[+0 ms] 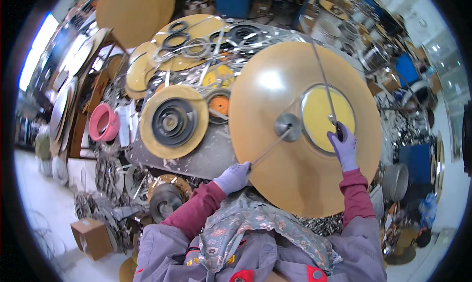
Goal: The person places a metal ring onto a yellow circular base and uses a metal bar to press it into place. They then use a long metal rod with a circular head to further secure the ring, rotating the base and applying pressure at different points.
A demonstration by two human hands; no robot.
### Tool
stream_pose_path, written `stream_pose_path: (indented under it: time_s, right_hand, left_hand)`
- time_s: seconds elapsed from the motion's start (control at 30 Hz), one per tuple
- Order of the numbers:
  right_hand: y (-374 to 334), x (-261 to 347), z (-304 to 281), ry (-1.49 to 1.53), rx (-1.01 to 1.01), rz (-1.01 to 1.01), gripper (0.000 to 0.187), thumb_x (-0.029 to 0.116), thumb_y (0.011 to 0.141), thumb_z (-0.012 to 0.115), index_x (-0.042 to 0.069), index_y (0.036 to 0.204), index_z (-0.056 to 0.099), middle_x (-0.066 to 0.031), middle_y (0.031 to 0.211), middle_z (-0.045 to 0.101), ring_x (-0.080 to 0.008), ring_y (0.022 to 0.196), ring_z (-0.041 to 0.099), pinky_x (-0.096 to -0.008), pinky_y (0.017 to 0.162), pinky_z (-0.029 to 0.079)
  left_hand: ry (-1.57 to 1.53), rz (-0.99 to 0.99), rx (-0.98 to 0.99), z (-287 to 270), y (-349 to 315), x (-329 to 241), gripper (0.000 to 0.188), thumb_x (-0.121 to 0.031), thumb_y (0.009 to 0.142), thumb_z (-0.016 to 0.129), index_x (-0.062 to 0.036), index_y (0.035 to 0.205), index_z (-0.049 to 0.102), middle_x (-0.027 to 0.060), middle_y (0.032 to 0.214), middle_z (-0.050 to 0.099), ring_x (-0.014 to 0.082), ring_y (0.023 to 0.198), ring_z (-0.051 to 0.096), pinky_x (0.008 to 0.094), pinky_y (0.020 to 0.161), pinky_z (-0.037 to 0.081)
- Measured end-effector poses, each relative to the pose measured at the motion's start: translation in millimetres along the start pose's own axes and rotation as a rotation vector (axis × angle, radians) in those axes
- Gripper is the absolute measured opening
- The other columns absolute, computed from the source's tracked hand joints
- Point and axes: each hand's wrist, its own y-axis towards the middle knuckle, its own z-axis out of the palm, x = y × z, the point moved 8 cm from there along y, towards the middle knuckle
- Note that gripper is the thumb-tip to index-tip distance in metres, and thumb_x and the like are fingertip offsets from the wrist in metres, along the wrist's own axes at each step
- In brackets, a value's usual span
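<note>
A large tan disc [265,90] is in front of me, with a round metal hub [288,127] on it. To the hub's right sits a dark-rimmed yellow disc [324,117]. My left hand [234,178], in a pale purple glove, is closed at the tan disc's near left edge around a thin grey rod or strip [268,150] that reaches the hub. My gloved right hand [344,147] is closed over the yellow disc on a small dark piece [339,131]. This piece meets the lower end of a long thin strip [319,63] rising toward the far side.
Left of the tan disc, a smaller disc carries a dark coil [170,121] on the grey table [211,156]. Rings and loose metal strips crowd the table's far part. A pink ring-shaped tub [104,122] stands at left, a cardboard box [93,237] on the floor. Scrap strips lie around.
</note>
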Motion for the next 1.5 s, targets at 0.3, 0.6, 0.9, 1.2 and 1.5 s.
stream_pose_path:
  time_s: [0.3, 0.6, 0.9, 1.2, 1.5]
  right_hand:
    - [88, 167, 250, -0.018, 0.417, -0.341, 0.02, 0.02, 0.083, 0.065, 0.008, 0.096, 0.072, -0.0114, 0.088, 0.07, -0.024, 0.078, 0.067, -0.0332, 0.076, 0.052]
    - [110, 237, 490, -0.23, 0.536, -0.717, 0.036, 0.014, 0.086, 0.051, 0.014, 0.12, 0.06, -0.0138, 0.119, 0.062, -0.0312, 0.11, 0.058, -0.0384, 0.097, 0.043]
    - [123, 206, 460, -0.468, 0.551, -0.698, 0.027, 0.01, 0.086, 0.043, 0.01, 0.105, 0.063, -0.0153, 0.1, 0.067, -0.0309, 0.098, 0.063, -0.0394, 0.087, 0.049]
    - [199, 50, 151, -0.782, 0.179, -0.876, 0.023, 0.006, 0.082, 0.051, 0.014, 0.099, 0.062, -0.0103, 0.099, 0.064, -0.0276, 0.091, 0.065, -0.0382, 0.078, 0.053]
    - [149, 108, -56, -0.945, 0.115, -0.406, 0.037, 0.032, 0.082, 0.065, 0.017, 0.116, 0.064, -0.0139, 0.097, 0.064, -0.0301, 0.093, 0.063, -0.0379, 0.079, 0.05]
  left_hand:
    - [0.008, -0.164, 0.107, 13, -12, -10, 0.022, -0.006, 0.084, 0.048, 0.0015, 0.104, 0.05, 0.023, 0.082, 0.064, 0.0393, 0.081, 0.064, 0.0471, 0.072, 0.049]
    - [-0.01, -0.049, 0.067, 43, -24, -25, 0.03, -0.006, 0.085, 0.049, 0.0039, 0.112, 0.043, 0.0197, 0.08, 0.064, 0.0355, 0.078, 0.065, 0.0437, 0.069, 0.05]
    - [-0.033, -0.106, 0.032, 29, -16, -13, 0.026, -0.006, 0.084, 0.05, 0.0017, 0.109, 0.045, 0.0207, 0.08, 0.063, 0.0372, 0.078, 0.064, 0.0454, 0.068, 0.05]
    - [0.097, -0.059, 0.1, -3, -33, 6, 0.019, -0.01, 0.088, 0.045, 0.0015, 0.103, 0.046, 0.0229, 0.08, 0.063, 0.0408, 0.076, 0.063, 0.0497, 0.067, 0.049]
    - [0.11, -0.027, 0.138, -6, -20, -2, 0.018, -0.011, 0.088, 0.047, -0.0005, 0.104, 0.048, 0.0234, 0.08, 0.063, 0.0416, 0.077, 0.062, 0.0499, 0.068, 0.048]
